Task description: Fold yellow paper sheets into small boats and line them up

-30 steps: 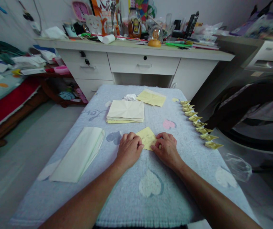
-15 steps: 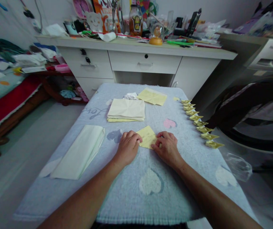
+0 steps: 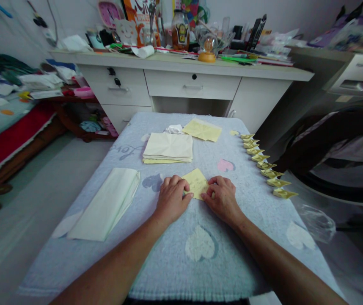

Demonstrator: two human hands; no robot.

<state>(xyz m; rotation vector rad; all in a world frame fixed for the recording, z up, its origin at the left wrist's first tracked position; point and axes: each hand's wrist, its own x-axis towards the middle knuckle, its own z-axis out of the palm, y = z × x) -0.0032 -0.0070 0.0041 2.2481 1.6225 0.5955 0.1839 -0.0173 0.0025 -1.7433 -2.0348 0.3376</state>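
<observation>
A small folded piece of yellow paper (image 3: 196,182) lies on the cloth-covered table between my hands, one corner pointing away from me. My left hand (image 3: 174,195) is closed at its left corner, thumb and fingertips on the edge. On the right side, my right hand (image 3: 221,195) pinches the opposite corner between thumb and curled fingers. Beyond it sits a stack of creased cream and yellow paper (image 3: 168,147). Yellow sheets (image 3: 203,129) lie behind that stack to the right. Several folded yellow paper boats (image 3: 269,173) stand in a row along the table's right edge.
A long folded pale sheet (image 3: 107,203) lies on the left of the table. Crumpled white paper (image 3: 173,129) sits behind the stack. A cluttered white desk (image 3: 194,67) stands beyond the table, a washing machine (image 3: 356,80) to the right, a bed (image 3: 13,116) to the left.
My left thumb has moved right and down along the yellow paper's lower left edge. My right hand stays almost where it was.
</observation>
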